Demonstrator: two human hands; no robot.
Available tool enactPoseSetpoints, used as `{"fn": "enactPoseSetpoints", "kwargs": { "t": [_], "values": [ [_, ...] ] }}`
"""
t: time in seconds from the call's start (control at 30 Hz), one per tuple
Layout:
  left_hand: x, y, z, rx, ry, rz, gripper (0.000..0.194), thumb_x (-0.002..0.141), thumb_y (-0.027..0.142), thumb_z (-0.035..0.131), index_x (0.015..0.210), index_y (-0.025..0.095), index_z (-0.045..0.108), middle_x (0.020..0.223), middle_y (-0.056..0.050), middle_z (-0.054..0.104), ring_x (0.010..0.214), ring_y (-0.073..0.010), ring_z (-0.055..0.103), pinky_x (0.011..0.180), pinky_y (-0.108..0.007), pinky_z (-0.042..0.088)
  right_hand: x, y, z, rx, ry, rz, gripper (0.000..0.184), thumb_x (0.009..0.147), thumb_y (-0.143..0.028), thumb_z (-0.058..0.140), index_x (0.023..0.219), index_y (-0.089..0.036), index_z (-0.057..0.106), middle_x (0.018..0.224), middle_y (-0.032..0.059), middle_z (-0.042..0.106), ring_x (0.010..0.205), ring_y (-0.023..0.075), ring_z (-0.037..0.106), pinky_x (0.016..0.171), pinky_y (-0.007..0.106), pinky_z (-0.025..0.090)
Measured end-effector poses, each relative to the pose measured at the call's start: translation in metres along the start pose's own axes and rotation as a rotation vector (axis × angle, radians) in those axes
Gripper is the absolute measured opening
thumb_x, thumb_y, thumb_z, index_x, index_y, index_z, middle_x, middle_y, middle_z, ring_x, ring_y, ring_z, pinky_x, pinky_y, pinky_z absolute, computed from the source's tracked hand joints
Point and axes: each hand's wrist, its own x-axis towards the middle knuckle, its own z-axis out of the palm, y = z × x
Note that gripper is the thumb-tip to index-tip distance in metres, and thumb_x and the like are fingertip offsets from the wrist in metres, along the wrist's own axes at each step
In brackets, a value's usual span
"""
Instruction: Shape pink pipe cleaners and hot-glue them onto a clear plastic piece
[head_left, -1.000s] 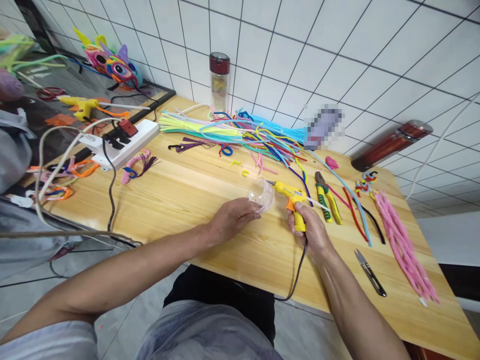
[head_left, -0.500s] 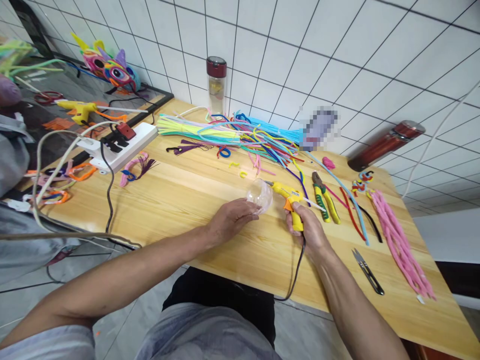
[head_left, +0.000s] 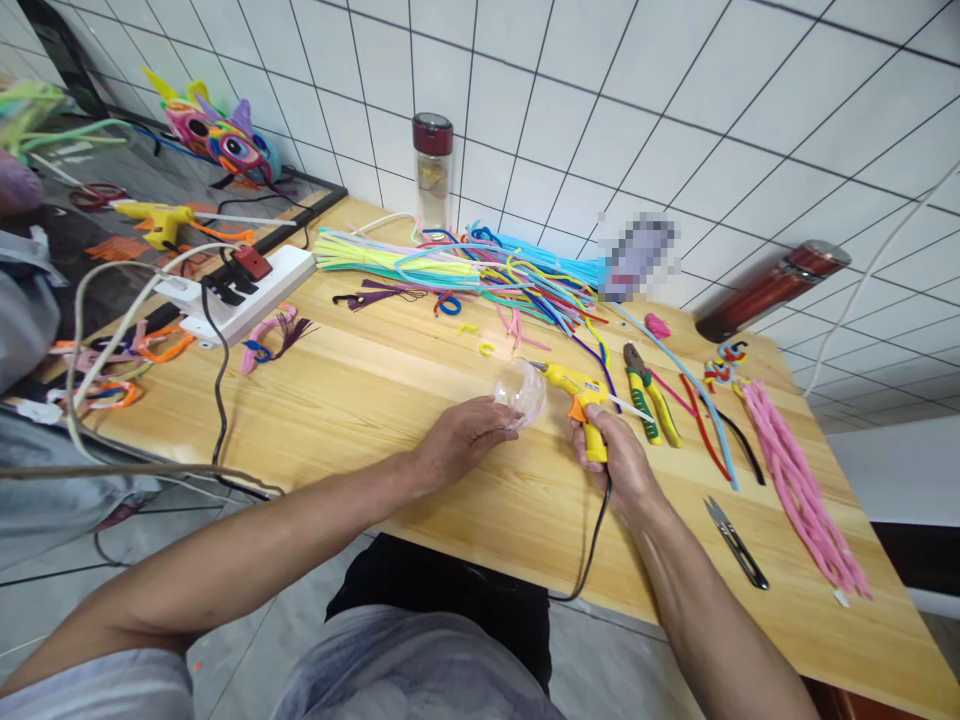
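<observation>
My left hand is closed on a clear, hollow plastic ball, gripping it by its near left side. A yellow hot glue gun is in my right hand, the fingers wrapped round its handle below an orange trigger. Its metal nozzle points left at the upper right rim of the ball; whether the tip touches cannot be made out. A white glue stick juts from the gun's back. The black cord runs down over the table's front edge.
Pipe cleaners lie heaped along the wall. On the right are pliers, thread snips, pink strands and a red thermos. A power strip with cables and a glass bottle stand left and back.
</observation>
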Motion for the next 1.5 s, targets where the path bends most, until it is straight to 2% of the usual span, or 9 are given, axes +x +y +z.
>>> {"fn": "enactPoseSetpoints", "kwargs": {
  "t": [0.37,0.73,1.5],
  "values": [
    [0.0013,0.0015,-0.001,0.004,0.002,0.022,0.022,0.102,0.034,0.062,0.11,0.023,0.078,0.109,-0.005,0.083,0.101,-0.019,0.079,0.11,-0.04,0.057,-0.0015,-0.0015,0.0013,-0.008,-0.005,-0.017,0.042,0.083,-0.058,0.069,0.079,-0.017,0.064,0.046,-0.002,0.053,0.037,0.0066,0.035,0.035,0.019,0.02],
    [0.003,0.0041,-0.0017,-0.019,-0.011,-0.016,0.023,0.102,0.037,0.061,0.108,0.021,0.078,0.108,-0.005,0.083,0.102,-0.0187,0.078,0.11,-0.037,0.056,-0.0008,-0.0003,-0.0002,-0.008,-0.009,-0.021,0.041,0.085,-0.057,0.067,0.08,-0.016,0.064,0.046,-0.0013,0.054,0.037,0.0067,0.035,0.035,0.018,0.021],
    [0.0055,0.0082,-0.0035,-0.051,0.006,-0.052,0.018,0.1,0.033,0.064,0.104,0.021,0.078,0.107,-0.004,0.083,0.101,-0.019,0.079,0.106,-0.037,0.059,-0.003,-0.0003,0.0006,-0.031,-0.012,-0.023,0.042,0.085,-0.06,0.066,0.08,-0.018,0.064,0.045,-0.0013,0.054,0.037,0.0079,0.033,0.035,0.021,0.019]
  ]
}}
